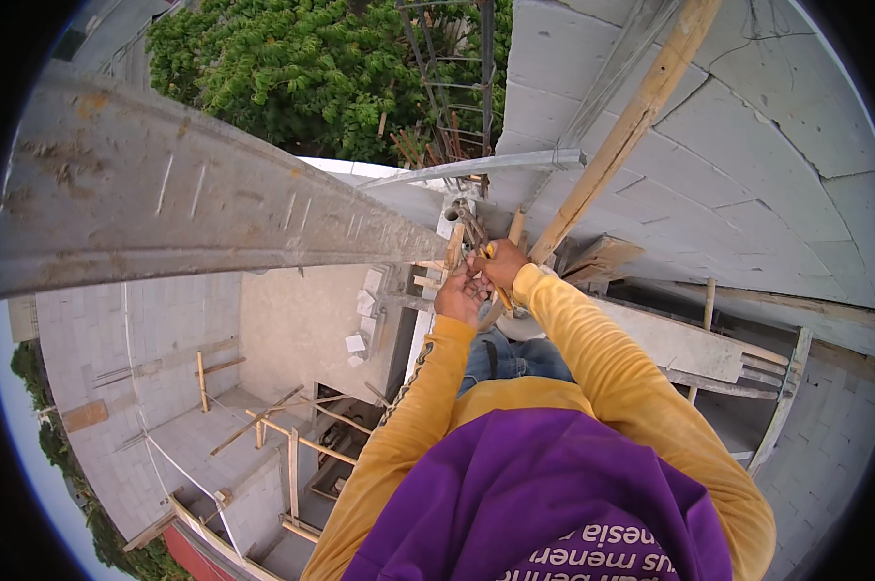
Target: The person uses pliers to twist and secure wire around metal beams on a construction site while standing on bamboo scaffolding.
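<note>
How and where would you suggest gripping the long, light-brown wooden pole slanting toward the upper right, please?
Probably round the lower shaft of the pole, from the person's side: it is straight and slim, shows uncovered there, and its lower end lies near the right hand.

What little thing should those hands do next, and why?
Maybe the left hand should ease back a little before the right hand moves the yellow tool, because both hands crowd close together there and a pinch looks possible.
</note>
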Available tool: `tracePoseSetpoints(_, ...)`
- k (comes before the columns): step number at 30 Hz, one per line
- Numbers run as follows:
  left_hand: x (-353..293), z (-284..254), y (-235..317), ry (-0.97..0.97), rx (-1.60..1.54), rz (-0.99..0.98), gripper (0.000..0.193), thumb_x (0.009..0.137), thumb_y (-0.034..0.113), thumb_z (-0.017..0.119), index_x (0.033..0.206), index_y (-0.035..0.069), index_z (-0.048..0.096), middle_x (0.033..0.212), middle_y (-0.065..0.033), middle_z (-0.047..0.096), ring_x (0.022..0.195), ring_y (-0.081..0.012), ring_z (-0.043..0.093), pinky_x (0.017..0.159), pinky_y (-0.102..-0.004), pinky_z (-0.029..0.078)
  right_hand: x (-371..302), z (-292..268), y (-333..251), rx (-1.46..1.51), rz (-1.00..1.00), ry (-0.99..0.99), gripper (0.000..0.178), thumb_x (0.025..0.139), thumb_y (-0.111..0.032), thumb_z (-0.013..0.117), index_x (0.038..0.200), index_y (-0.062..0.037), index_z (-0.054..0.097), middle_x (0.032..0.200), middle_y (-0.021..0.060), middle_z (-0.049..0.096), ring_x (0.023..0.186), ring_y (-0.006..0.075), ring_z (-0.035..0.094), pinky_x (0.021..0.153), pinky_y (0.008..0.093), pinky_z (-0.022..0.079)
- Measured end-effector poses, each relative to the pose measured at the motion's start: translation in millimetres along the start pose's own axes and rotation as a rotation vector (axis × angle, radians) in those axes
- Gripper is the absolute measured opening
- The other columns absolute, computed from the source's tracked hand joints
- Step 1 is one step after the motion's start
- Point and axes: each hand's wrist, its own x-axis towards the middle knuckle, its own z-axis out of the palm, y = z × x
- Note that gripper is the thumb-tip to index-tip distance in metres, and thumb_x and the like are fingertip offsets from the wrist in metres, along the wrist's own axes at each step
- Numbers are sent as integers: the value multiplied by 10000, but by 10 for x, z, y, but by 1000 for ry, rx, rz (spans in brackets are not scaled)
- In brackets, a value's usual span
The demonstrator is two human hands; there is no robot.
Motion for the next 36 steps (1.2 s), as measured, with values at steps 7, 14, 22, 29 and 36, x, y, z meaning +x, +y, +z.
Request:
tracePoseSetpoints(7, 170, -34, -90, 137, -32, -46, 212, 957, 233, 503, 1103, 122, 608, 867, 0, 555, 717, -128, 498, 614, -260, 405, 94, 13, -15, -4, 38, 13, 199, 849, -172, 681, 872, 22, 646, 637, 73, 618, 494, 141, 570, 452, 291, 477)
tracePoseSetpoints(14, 294, -24, -104, 289, -27, -107, 132, 963, 243, 513, 1012, 159, 602, 787, 35, 538, 622, -70, 448, 503, -210, 367, 118, 12, -21, -28, -25, 53, 185, 815, -104, 699, 953, 10, 651, 646, 69, 615, 486, 143, 556, 454, 299, 465)
tracePoseSetpoints(22, 375, -10, -132, 289, -157, -105, 109, 952, 204, 530, 917, 137, 608, 756, 53, 523, 593, -71, 446, 509, -214, 389, 132, 48, 91, -1, -287, 150, 219, 740, -51, 718, 942, -28, 636, 774, 114, 644, 684, 188, 622, 655, 320, 497)
tracePoseSetpoints(29, 362, -44, -91, 304, -153, -135, 111, 955, 181, 501, 929, 126, 593, 749, 39, 500, 635, -97, 456, 582, -251, 413, 113, 61, 109, -126, -418, 179, 184, 820, 15, 631, 996, -23, 592, 750, 60, 615, 670, 154, 583, 641, 299, 484)
tracePoseSetpoints(36, 321, -45, -64, 312, -136, -143, 89, 941, 202, 557, 916, 136, 610, 730, 43, 501, 599, -92, 464, 505, -238, 381, -27, 116, 60, -149, -573, 184, 112, 848, -16, 588, 959, -16, 577, 793, 103, 617, 735, 200, 598, 704, 321, 489)
